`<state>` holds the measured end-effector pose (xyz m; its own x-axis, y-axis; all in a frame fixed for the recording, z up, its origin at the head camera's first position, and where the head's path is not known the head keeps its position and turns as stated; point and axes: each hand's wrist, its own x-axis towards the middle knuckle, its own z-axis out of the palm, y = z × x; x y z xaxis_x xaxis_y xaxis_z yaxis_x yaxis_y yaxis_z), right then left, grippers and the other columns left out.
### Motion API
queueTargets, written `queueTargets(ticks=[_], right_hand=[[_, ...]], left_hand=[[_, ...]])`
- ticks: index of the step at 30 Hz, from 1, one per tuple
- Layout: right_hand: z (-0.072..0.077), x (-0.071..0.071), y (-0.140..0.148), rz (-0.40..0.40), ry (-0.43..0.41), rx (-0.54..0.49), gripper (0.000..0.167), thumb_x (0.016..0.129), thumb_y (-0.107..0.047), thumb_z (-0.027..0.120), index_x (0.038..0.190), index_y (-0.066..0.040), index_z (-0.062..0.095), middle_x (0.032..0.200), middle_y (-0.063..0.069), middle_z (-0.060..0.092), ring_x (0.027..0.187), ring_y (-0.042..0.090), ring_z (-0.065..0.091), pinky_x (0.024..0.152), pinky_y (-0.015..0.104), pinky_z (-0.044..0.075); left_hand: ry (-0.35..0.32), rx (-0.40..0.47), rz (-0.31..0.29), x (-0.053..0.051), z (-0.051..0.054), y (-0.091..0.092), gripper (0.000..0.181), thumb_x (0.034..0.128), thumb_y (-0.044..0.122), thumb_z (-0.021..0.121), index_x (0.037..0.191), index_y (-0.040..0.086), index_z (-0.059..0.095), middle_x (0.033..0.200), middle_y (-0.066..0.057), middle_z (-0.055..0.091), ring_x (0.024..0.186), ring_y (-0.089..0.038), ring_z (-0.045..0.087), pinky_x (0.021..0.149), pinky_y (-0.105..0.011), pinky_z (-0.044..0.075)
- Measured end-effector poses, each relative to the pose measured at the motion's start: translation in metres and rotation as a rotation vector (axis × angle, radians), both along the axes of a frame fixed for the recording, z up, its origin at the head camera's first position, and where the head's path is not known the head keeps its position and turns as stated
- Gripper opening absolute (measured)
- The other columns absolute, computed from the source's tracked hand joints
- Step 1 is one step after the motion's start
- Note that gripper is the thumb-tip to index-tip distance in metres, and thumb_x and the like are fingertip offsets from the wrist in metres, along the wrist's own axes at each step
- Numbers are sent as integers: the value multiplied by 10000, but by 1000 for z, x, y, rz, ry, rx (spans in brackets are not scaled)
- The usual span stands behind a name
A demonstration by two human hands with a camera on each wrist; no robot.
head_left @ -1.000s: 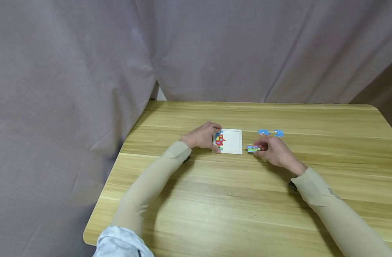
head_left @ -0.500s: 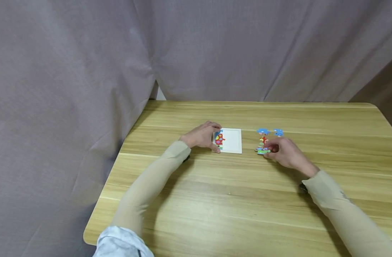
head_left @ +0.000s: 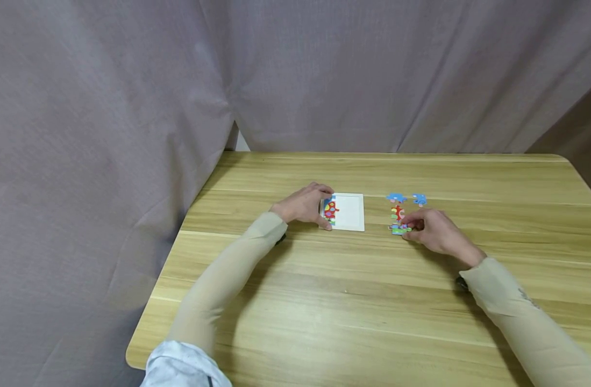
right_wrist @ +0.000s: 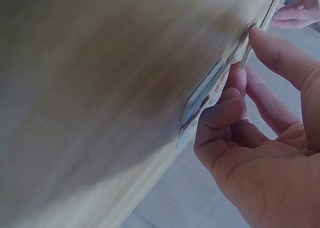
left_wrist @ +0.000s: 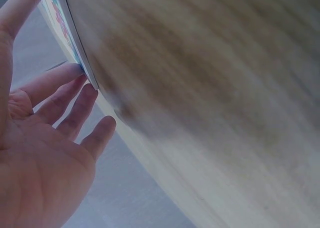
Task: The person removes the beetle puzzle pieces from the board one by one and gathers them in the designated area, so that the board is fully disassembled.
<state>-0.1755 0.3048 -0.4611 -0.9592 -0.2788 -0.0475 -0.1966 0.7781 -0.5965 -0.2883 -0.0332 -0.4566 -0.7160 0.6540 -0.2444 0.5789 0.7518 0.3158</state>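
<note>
A white square puzzle tray lies on the table, with red-spotted picture pieces filling its left side. My left hand spans the tray's left end, thumb at the near edge and index finger at the far edge, holding it. In the left wrist view the other fingers are spread beside the tray's corner. Right of the tray, my right hand pinches a green-and-blue jigsaw piece between thumb and fingers, close to the table. A red-and-yellow jigsaw piece lies just beyond it.
Two blue jigsaw pieces lie farther back: a left one and a right one. The wooden table ends in front of a grey curtain, which also hangs along the left side.
My right hand has moved right with the green-and-blue jigsaw piece, from near the tray to just in front of the red-and-yellow piece. My left hand has stayed on the tray.
</note>
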Motion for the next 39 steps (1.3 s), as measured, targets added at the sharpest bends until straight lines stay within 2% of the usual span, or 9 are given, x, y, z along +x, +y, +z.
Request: queueTargets(ticks=[10,29,35,39], right_hand=[[-1,-2,1,6,-37,12,280,895,-57,860,1128,76,779,906,88,674,857,153,547,691,207,433],[0,-6,1,9,-50,20,316,872,-55,874,1150,62,777,952,107,707,894,168,581,713,192,449],[5,-12,-7,22,-11,40,284,906,-105,868,1135,39,783,980,123,754,898,158,625,734,201,471],[12,-20,-24,39,-3,45,314,942,-137,846,1178,58,776,1040,165,783,939,213,685,788,261,526]], left_hand=[[7,0,0,0,-1,0,984,836,539,935,1610,82,536,1733,24,447,1632,-199,352,1354,-327,346],[-6,8,13,0,0,-1,983,841,529,934,1614,76,529,1744,12,434,1632,-216,351,1350,-348,359],[15,4,3,0,0,-1,1000,839,548,930,1622,79,519,1736,11,447,1635,-212,355,1356,-345,348],[17,11,1,0,0,-1,1007,834,549,934,1618,70,521,1735,-2,449,1635,-221,358,1359,-348,343]])
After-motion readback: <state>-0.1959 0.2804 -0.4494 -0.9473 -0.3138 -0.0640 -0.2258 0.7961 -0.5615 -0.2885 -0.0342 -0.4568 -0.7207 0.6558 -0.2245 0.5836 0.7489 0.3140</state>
